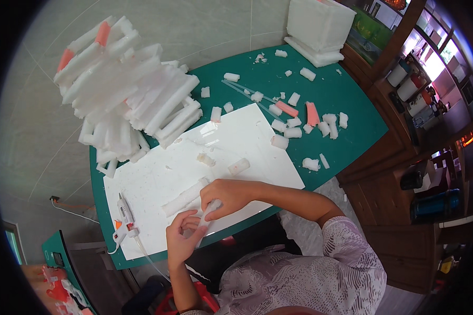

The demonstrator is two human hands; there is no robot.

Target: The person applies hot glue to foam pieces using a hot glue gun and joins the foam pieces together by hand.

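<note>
My right hand (227, 197) is closed round a short white foam strip (212, 208) just over the near edge of the white sheet (268, 157). My left hand (183, 237) pinches the lower part of the same strip, fingers curled and thumb laid against it. Part of the strip is hidden behind the fingers. Beside both hands, a longer white foam stick (182, 198) lies on the sheet. Two shorter foam pieces, one with a ragged end (206, 159) and one pinkish (239, 166), rest farther off. Left of my left hand stands a white glue gun (125, 215), its cord trailing toward me.
A tall stack of white foam strips (131, 84) leans at the back left of the green table (352, 126). White and pink foam scraps (287, 108) and thin clear sticks (242, 90) lie across its right half. A white foam block (318, 29) stands at the far right corner.
</note>
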